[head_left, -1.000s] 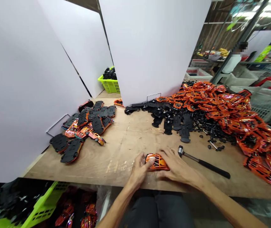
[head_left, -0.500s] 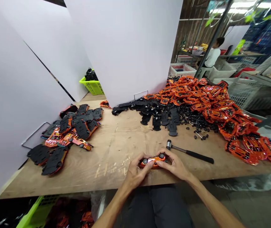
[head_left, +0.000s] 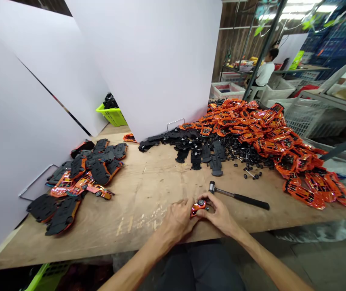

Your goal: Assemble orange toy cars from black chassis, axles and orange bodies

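An orange toy car is held low over the front of the wooden table, with one dark wheel showing on top. My left hand wraps over its left end and hides that part. Fingers and thumb of my right hand grip the other end. Just beyond my right hand lies a hammer with a metal head and black handle. Black car bases lie farther back. A heap of orange car shells fills the right rear, beside loose black wheels on axles.
Toy cars with black undersides are piled at left against white panels. A yellow-green basket stands behind. Below the table's front edge is another green crate. A person sits in the background among white crates.
My left hand has turned and closed over the left end of the toy car, covering a wheel that showed before. My right hand keeps its grip. The camera view has shifted slightly.
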The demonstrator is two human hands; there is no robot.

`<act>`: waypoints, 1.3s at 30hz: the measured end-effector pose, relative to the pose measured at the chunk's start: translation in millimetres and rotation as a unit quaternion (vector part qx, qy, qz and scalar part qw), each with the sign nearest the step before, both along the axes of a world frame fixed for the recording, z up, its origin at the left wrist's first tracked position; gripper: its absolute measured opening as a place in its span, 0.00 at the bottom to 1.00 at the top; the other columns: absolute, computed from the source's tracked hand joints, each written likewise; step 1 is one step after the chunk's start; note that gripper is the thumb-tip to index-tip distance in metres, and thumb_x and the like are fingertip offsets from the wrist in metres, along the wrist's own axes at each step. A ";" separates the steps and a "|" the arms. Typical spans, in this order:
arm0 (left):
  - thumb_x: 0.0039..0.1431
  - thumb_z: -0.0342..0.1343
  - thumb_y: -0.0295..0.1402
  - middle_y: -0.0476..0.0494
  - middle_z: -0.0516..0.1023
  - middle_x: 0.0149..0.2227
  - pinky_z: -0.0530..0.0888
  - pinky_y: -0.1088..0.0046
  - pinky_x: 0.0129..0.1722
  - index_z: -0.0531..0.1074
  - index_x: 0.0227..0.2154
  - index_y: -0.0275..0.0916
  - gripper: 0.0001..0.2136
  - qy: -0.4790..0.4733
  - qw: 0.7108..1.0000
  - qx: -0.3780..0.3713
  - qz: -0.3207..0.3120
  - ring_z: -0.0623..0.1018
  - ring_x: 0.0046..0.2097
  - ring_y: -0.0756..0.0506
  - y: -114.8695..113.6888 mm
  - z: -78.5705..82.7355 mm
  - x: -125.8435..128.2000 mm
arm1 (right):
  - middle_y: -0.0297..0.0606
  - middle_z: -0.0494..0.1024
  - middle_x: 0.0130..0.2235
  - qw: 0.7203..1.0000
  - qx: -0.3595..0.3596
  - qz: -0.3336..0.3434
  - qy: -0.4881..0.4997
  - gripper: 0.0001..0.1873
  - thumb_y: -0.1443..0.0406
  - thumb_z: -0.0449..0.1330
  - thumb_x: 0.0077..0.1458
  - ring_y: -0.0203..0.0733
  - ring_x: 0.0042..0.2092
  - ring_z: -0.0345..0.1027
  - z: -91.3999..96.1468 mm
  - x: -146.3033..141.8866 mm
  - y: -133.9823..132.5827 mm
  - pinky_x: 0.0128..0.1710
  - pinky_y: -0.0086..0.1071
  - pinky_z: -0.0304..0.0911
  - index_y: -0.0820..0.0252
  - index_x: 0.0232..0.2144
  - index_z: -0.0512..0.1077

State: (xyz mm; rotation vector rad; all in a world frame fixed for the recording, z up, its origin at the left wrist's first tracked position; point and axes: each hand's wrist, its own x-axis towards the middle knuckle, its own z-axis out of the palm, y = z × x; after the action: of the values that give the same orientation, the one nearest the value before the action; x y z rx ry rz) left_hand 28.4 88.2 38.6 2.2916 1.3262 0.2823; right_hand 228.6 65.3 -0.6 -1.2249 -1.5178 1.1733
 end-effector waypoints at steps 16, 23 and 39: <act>0.50 0.72 0.43 0.43 0.83 0.39 0.74 0.69 0.43 0.78 0.41 0.41 0.18 -0.403 0.897 -0.105 0.150 0.80 0.40 0.41 -14.5 4.5 7.6 | 0.44 0.76 0.59 0.990 0.088 -0.108 0.022 0.33 0.55 0.73 0.53 0.52 0.60 0.72 8.3 -7.2 -17.3 0.61 0.45 0.70 0.51 0.59 0.68; 0.54 0.69 0.47 0.38 0.82 0.47 0.76 0.63 0.51 0.75 0.48 0.38 0.24 -0.607 0.737 -0.236 0.181 0.80 0.49 0.39 -20.9 -8.9 18.4 | 0.41 0.81 0.47 0.977 0.163 -0.113 -0.080 0.12 0.62 0.64 0.62 0.51 0.49 0.77 6.5 -10.9 -14.3 0.51 0.42 0.75 0.50 0.48 0.74; 0.70 0.54 0.39 0.43 0.80 0.38 0.71 0.71 0.42 0.77 0.39 0.38 0.11 -0.373 0.921 -0.074 0.086 0.78 0.40 0.45 -15.5 -28.5 -10.0 | 0.34 0.81 0.40 0.986 0.116 -0.078 -0.096 0.09 0.63 0.68 0.58 0.43 0.42 0.76 0.4 -7.5 -11.1 0.44 0.31 0.70 0.54 0.42 0.76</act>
State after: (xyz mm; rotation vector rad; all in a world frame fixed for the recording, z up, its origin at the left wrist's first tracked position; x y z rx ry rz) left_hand 18.4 72.8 10.2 1.6622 1.0792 0.9664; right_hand 221.1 54.1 -0.2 -1.2983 -1.6158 0.7703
